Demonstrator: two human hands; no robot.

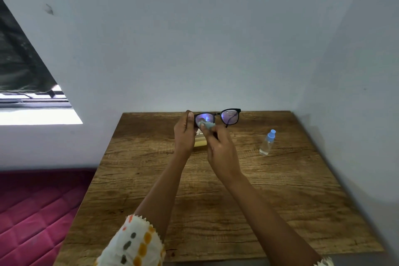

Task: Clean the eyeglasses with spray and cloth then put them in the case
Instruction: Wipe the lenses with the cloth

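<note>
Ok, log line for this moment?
step: lens wipe | left hand: holds eyeglasses by frame end | right hand: pinches cloth on lens | spray bottle: standing on table, untouched

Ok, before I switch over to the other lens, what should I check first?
1. Eyeglasses held firmly: ok, the left hand grips the frame's end, above the table.
2. Cloth in hand: ok, the right hand pinches it against the lens nearer the left hand.
3. This lens clean: cannot tell, cloth and reflections cover it.
4. Other lens free to reach: ok, nothing covers it.
5. Spray bottle out of the way: ok, it stands to the right, apart from both arms.
6. Case ready: cannot tell, only a yellowish object shows behind the hands.
</note>
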